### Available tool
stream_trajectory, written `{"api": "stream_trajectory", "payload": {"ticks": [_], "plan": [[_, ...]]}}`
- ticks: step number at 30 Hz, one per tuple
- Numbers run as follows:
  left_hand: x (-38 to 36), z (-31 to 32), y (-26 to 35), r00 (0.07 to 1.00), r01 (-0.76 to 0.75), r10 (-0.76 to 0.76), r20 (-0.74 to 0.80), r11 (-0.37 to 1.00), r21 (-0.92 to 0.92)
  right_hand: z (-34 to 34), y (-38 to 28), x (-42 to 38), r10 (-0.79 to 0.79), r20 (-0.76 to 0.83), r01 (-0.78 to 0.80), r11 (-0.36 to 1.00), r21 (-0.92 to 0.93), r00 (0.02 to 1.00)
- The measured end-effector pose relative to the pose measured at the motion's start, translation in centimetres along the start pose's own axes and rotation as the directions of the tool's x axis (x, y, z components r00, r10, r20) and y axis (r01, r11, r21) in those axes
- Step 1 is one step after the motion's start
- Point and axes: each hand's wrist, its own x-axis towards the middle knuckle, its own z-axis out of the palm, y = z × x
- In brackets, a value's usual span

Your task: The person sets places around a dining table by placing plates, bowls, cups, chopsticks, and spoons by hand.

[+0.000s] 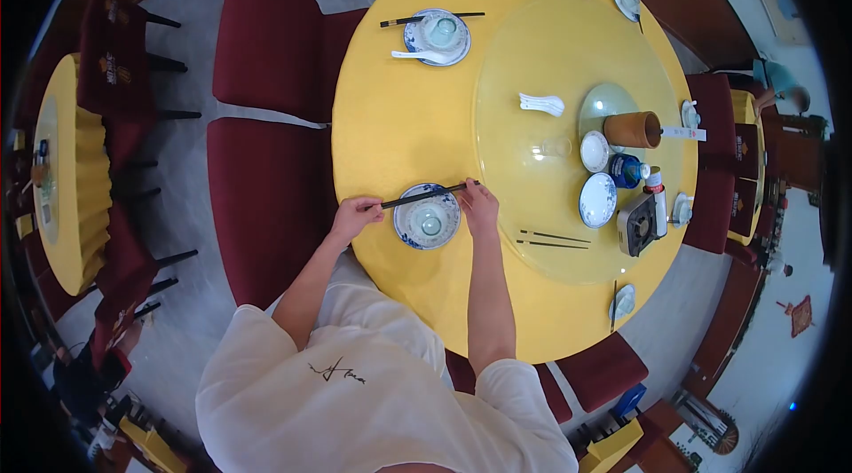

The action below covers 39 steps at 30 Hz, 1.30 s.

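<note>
Black chopsticks (424,195) lie across the upper part of a blue-and-white plate (401,229), held at both ends. My left hand (358,215) has its fingers closed on their left end, and my right hand (477,200) pinches the right end. On the plate sits a pale glass bowl (430,222). Farther up the yellow table (390,145) is another plate (457,49) with a glass bowl, a white spoon (414,55) and chopsticks (395,23). White spoons (541,104) are stacked on the glass turntable (506,171).
The turntable also bears a loose pair of chopsticks (555,240), a brown cup (632,130), a blue bottle (625,170), a portable stove (636,224) and white dishes (597,200). Dark red chairs (257,198) surround the table. A person (781,87) stands at the far right.
</note>
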Motion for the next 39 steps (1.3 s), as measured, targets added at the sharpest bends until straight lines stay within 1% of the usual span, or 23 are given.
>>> {"api": "stream_trajectory", "payload": {"ticks": [1, 2, 4, 5, 7, 11, 14, 16, 20, 23, 24, 27, 30, 33, 36, 39], "plan": [[0.1, -0.2, -0.3, 1.0, 0.001, -0.001, -0.004, 1.0, 0.025, -0.1, 0.3, 0.0, 0.034, -0.026, -0.035, 0.999, -0.013, 0.999], [0.2, -0.3, -0.6, 1.0, 0.002, -0.002, -0.006, 0.999, 0.051, -0.4, 0.6, 0.3, 0.031, 0.015, -0.031, 0.999, -0.011, 0.999], [0.4, -0.4, -1.1, 1.0, -0.027, 0.027, 0.01, 0.999, 0.026, -1.9, 2.1, 1.7, 0.024, 0.09, -0.024, 1.0, 0.0, 0.996], [0.5, -0.4, -1.2, 0.999, -0.041, 0.041, 0.021, 0.999, 0.016, -2.2, 2.4, 2.0, 0.047, 0.036, -0.046, 0.998, -0.053, 0.998], [0.1, -0.1, -0.5, 1.0, -0.005, 0.004, 0.016, 1.0, 0.019, -2.1, 1.9, 1.6, 0.083, -0.078, -0.094, 0.984, -0.151, 0.993], [-0.2, 0.3, 0.0, 0.997, 0.068, -0.067, 0.039, 0.998, -0.009, -1.8, 1.0, 1.2, 0.092, -0.068, -0.103, 0.977, -0.185, 0.993], [-0.5, 0.3, -0.1, 0.997, 0.055, -0.054, 0.052, 0.998, -0.031, -1.9, 1.1, 1.0, 0.104, -0.073, -0.116, 0.977, -0.181, 0.992], [-0.4, 0.2, -0.6, 0.995, 0.082, -0.08, 0.056, 0.996, -0.034, -2.0, 0.9, 0.8, 0.109, -0.092, -0.124, 0.976, -0.179, 0.99], [-0.2, 0.2, -0.9, 0.993, 0.087, -0.086, 0.08, 0.996, -0.003, -3.0, 0.8, -0.2, 0.053, -0.088, -0.072, 0.97, -0.231, 0.995], [-0.1, 0.3, -0.2, 0.995, 0.09, -0.093, 0.038, 0.993, 0.075, -3.9, 0.7, -1.2, 0.014, -0.09, -0.038, 0.963, -0.268, 0.996], [-0.2, 0.4, 0.2, 0.999, 0.045, -0.047, 0.019, 0.99, 0.132, -4.3, 0.7, -1.6, 0.011, -0.092, -0.036, 0.961, -0.273, 0.996], [-0.2, 0.1, 1.5, 1.0, 0.01, -0.015, 0.012, 0.929, 0.371, -5.3, 0.9, -2.8, 0.01, -0.093, -0.036, 0.96, -0.277, 0.996], [0.8, -0.5, 1.4, 0.996, -0.013, -0.03, 0.089, 0.892, 0.452, -6.0, 1.3, -3.3, 0.025, -0.109, -0.052, 0.966, -0.252, 0.994], [1.2, -0.3, 1.2, 0.99, 0.02, -0.072, 0.124, 0.926, 0.378, -6.2, 1.9, -3.3, 0.039, -0.122, -0.065, 0.973, -0.221, 0.992], [1.0, 0.0, 1.0, 0.982, 0.001, -0.069, 0.175, 0.934, 0.358, -6.4, 2.6, -3.2, 0.034, -0.104, -0.054, 0.98, -0.193, 0.994], [0.8, 0.2, 0.7, 0.981, 0.0, -0.064, 0.185, 0.945, 0.327, -5.9, 2.5, -3.0, 0.025, -0.088, -0.041, 0.982, -0.185, 0.996]]}}
